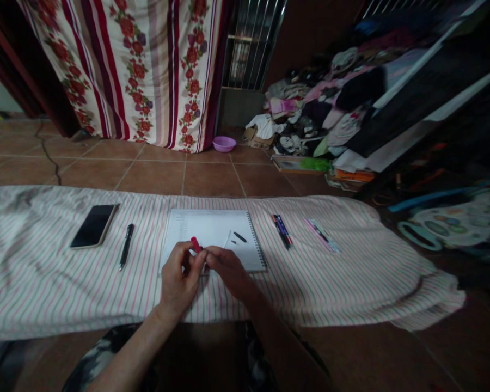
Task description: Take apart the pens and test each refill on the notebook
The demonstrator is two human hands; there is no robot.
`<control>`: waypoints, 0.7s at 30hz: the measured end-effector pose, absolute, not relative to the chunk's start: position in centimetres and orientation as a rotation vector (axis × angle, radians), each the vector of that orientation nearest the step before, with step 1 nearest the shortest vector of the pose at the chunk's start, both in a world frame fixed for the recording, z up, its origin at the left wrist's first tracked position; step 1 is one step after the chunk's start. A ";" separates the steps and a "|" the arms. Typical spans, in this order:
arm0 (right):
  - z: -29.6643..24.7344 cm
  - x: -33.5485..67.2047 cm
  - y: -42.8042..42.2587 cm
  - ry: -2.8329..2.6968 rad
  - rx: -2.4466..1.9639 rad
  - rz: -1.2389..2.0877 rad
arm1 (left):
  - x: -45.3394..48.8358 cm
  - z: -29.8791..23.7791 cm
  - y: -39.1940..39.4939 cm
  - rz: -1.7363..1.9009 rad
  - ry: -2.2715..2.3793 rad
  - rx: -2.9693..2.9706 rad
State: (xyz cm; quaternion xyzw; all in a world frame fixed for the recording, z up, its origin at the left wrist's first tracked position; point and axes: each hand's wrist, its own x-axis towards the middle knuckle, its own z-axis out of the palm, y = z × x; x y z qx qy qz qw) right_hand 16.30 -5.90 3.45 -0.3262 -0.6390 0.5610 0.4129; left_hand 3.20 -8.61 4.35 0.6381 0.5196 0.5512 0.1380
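Note:
Over the near edge of a spiral notebook (212, 220), my two hands meet. My left hand (179, 272) is closed on a small red pen part (195, 244), which sticks up between thumb and fingers. My right hand (227, 268) is pinched at the dark lower end of that part; what exactly its fingertips grip is hidden. On the page beside my right hand lie a dark pen piece (240, 237), a thin whitish refill-like stick (227, 239) and a tiny dark piece (234, 242).
A striped cloth (351, 283) covers the low surface. To the left lie a phone (93, 226) and a black pen (126, 246); to the right, several pens (282, 231) and a pink-and-white pair (322, 235). Beyond are a purple basin (224, 144) and piled clothes (322, 109).

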 end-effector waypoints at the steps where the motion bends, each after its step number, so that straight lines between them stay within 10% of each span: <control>1: 4.2 16.5 -6.6 -1.607 -0.823 1.376 | 3.4 5.2 -9.1 1.583 1.499 1.838; 21: 12.5 11.9 -28.7 -0.939 -0.727 1.530 | 1.4 15.7 -29.4 1.459 0.999 1.215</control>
